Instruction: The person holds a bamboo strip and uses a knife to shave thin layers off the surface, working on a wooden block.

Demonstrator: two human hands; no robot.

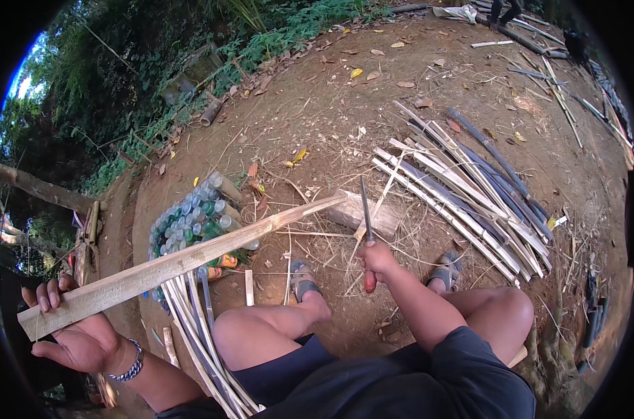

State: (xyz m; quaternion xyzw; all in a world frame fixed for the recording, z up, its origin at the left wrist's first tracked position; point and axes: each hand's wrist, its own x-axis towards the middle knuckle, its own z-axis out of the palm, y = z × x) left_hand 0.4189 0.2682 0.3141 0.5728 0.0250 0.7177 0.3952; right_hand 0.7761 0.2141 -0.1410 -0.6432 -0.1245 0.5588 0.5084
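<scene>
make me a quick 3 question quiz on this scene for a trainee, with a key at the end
1. Multiple choice: what does the person's left hand hold?
a) a bucket
b) a long flat strip
c) a rope

2. True or false: the bladed tool in the right hand has its blade pointing back toward the person.

3. Fill the gap: in the picture, the clear and green bottles lie to the ____ of the wooden block.

Key:
1. b
2. False; the blade points away from the person.
3. left
</scene>
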